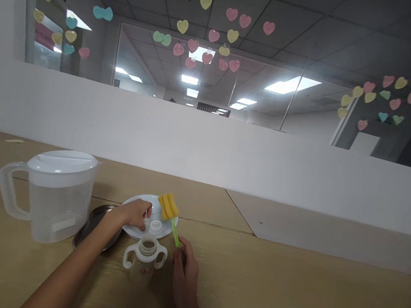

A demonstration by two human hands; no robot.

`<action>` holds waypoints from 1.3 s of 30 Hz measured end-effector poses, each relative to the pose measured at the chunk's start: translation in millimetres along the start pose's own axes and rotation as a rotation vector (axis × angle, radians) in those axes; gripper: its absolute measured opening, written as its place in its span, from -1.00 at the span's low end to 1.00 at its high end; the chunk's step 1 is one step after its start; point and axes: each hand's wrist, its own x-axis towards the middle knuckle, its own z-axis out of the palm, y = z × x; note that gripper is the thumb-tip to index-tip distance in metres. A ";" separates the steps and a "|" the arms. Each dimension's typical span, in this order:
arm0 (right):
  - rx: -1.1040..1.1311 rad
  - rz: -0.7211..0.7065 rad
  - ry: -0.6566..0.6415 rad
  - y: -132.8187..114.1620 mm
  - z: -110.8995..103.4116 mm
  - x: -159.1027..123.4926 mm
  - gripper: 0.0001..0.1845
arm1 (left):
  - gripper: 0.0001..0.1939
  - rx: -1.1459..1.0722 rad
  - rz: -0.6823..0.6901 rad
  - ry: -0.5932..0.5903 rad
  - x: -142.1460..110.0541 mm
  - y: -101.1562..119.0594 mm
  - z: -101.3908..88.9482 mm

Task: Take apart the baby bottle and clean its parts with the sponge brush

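Observation:
My right hand (186, 276) is closed around the green handle of a bottle brush (168, 207) with a yellow sponge head. The brush points up and away, its head over the far right side of a white plate (168, 232). My left hand (136, 213) reaches over the plate with its fingers curled down; whatever is at the fingertips is too small to make out. Beside those fingers a white bottle collar (155, 227) lies on the plate. Between my forearms a clear baby bottle (142, 268) with two white handles stands upright, its mouth uncovered.
A big translucent pitcher (60, 209) with a white lid stands at the left, handle facing left. Next to it lies a round metal dish (93, 219), partly behind my left forearm. A white wall (206, 149) with a window above borders the brown-covered table (285, 291).

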 end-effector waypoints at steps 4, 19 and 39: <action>-0.004 -0.008 0.018 0.9 0.7 0.0 -0.60 | -0.66 0.012 0.006 -0.046 1.8 -0.4 2.8; 0.001 -0.018 0.045 -1.1 0.6 0.0 -0.59 | -0.53 0.117 -0.108 0.002 2.2 -7.2 5.0; 0.001 -0.018 0.036 2.1 1.1 0.1 -0.60 | -0.68 -0.148 0.245 0.727 -114.0 96.6 -83.7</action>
